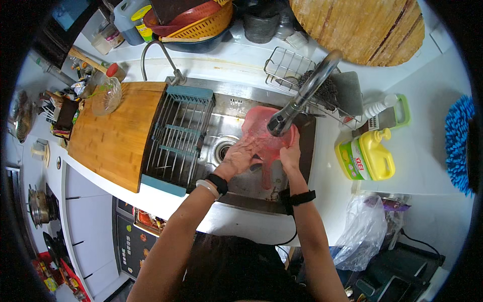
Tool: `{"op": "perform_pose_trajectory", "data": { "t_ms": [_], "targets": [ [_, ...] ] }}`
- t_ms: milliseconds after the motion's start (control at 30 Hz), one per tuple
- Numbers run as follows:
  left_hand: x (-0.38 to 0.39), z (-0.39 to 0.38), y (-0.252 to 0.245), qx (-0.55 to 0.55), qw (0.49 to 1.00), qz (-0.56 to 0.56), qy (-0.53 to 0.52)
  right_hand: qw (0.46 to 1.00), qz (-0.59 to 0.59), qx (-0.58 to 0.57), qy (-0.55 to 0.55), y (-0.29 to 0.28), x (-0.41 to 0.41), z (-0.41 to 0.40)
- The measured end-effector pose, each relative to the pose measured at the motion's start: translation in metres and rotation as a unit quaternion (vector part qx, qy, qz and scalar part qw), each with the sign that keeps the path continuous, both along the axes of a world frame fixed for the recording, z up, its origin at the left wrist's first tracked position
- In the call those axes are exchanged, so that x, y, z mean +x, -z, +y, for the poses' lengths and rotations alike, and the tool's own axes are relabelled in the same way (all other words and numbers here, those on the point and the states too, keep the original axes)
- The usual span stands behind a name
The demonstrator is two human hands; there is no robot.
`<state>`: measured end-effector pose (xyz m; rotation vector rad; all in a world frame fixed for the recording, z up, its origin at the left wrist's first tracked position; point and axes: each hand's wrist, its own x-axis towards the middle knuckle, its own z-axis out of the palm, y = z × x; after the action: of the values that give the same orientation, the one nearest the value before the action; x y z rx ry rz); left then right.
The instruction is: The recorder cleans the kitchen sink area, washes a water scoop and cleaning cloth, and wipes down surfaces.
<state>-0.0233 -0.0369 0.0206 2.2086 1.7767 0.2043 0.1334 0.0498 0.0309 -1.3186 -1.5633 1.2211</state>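
A translucent pink plastic vessel (256,119) is tilted under the faucet head (278,126) inside the stainless-steel sink (230,107). My right hand (290,155) grips its rim on the right side. My left hand (239,155) lies against the vessel's lower left side, with extended fingers on the wet pink surface and the thumb apart. Below the hands, a narrow pink strip (266,175) reaches down toward the sink floor; whether it is part of the vessel I cannot tell. Left of my left hand is the round drain (223,150).
A metal dish rack (181,132) spans the sink's left part, beside a wooden cutting board (117,139). A wire basket (288,62) with a scrubber (319,85) stands behind the faucet. To the right are a yellow detergent jug (371,158) and a blue brush (458,145).
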Motion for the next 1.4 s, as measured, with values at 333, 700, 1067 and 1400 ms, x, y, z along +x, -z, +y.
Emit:
{"op": "perform_pose_trajectory", "data": {
  "t_ms": [333, 700, 1067, 1400],
  "targets": [
    [0.041, -0.012, 0.005, 0.047, 0.981, -0.182, -0.053, 0.995, 0.092, 0.033, 0.018, 0.016, -0.009, 0.011],
    [0.012, -0.008, -0.032, 0.194, 0.823, -0.341, -0.411, 0.923, 0.212, -0.32, -0.017, -0.012, -0.002, -0.003],
    [0.031, -0.008, -0.025, -0.038, 0.754, -0.545, -0.364, 0.976, -0.015, -0.157, 0.148, 0.058, -0.032, 0.01],
    [0.025, -0.012, -0.039, 0.108, 0.829, -0.352, -0.421, 0.972, -0.143, -0.146, 0.114, 0.071, -0.063, 0.012]
  ]
}}
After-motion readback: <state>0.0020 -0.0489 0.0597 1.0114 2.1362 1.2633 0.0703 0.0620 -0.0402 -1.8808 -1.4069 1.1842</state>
